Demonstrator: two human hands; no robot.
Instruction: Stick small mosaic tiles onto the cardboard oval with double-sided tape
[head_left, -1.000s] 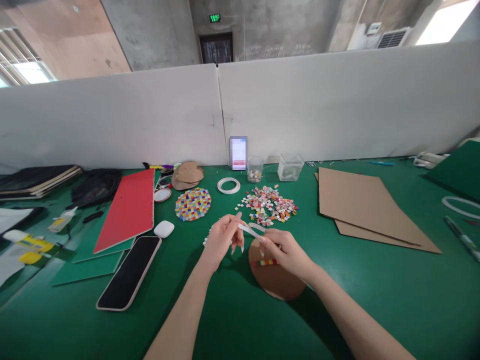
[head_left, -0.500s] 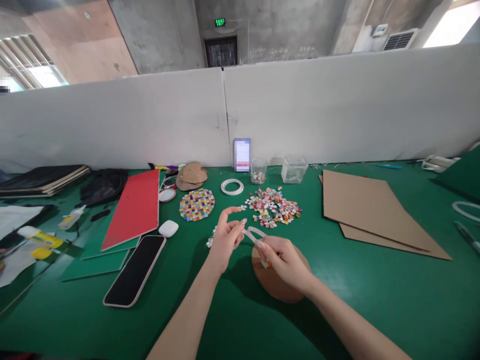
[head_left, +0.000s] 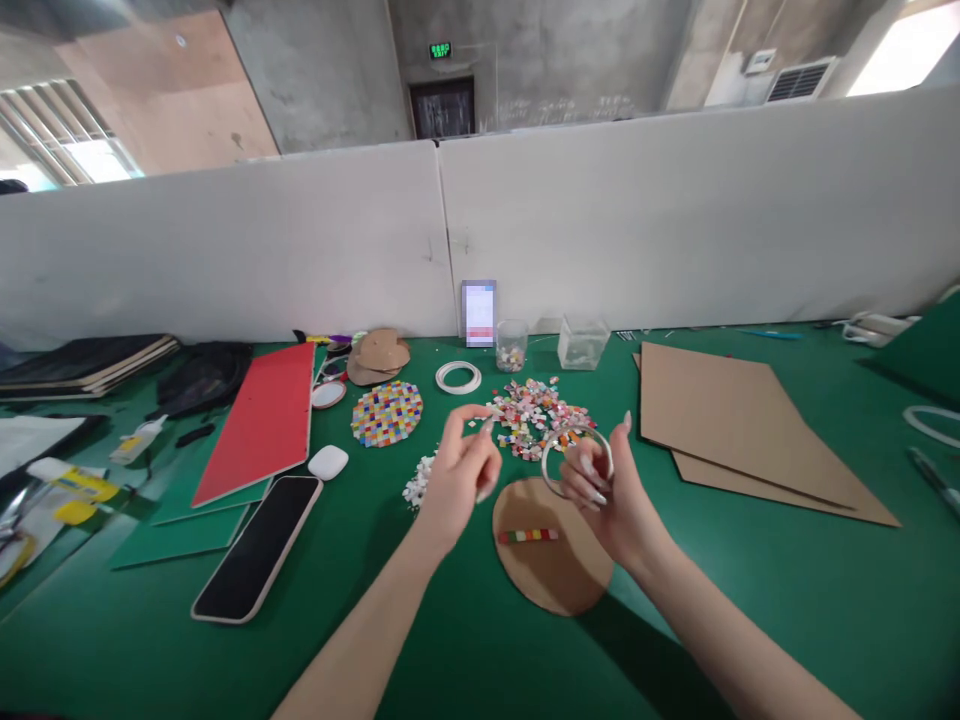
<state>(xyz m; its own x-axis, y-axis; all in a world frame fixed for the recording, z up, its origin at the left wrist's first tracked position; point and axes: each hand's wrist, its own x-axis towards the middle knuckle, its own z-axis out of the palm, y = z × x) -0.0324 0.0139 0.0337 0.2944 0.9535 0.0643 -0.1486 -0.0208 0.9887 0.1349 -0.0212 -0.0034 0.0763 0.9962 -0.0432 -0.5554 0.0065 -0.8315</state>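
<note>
My right hand holds a thin pale ring, which looks like a narrow roll of tape; its fingers curl through it and the thumb points up. Left of it, my left hand is pinched, thumb against forefinger; what it grips, if anything, is too small to make out. Below the hands lies a round cardboard disc bearing a short row of coloured tiles. Loose mosaic tiles are heaped just beyond the hands. A pile of white tiles is partly hidden behind my left hand.
A tiled disc, white rings, a tile cup and a clear box stand farther back. Cardboard sheets lie right; a phone, earbud case and red board lie left.
My hands have moved apart, the right one going right and turning palm up with the ring. The tile row on the cardboard disc is now uncovered. The view has shifted slightly.
</note>
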